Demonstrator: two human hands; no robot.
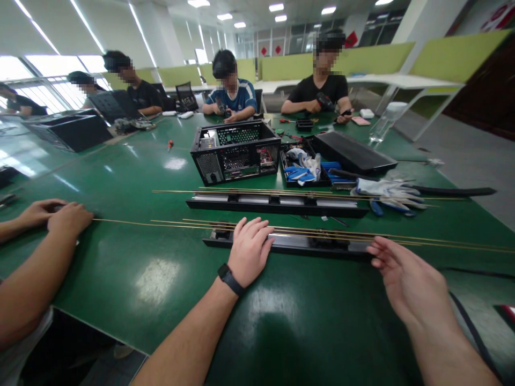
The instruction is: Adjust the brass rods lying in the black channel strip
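Note:
My left hand [252, 252], with a dark watch on its wrist, lies over the near black channel strip [293, 249]. Its fingers stretch out flat across several thin brass-coloured rods [341, 234] that run lengthwise along the strip. At the strip's right end is my right hand [414, 281]. Its fingers are curled together against the end and the rods; whatever they pinch is hidden. A second black strip [277, 206] lies just beyond, parallel to the first, with more thin rods [257, 190] along it.
At left, a co-worker's hands [66, 217] meet one rod's far end. Behind the strips stand an open computer case [235, 153], a tray of blue-and-white gloves [303, 166], a black panel [354, 153] and another glove [388, 194]. Co-workers sit across the green table [161, 311].

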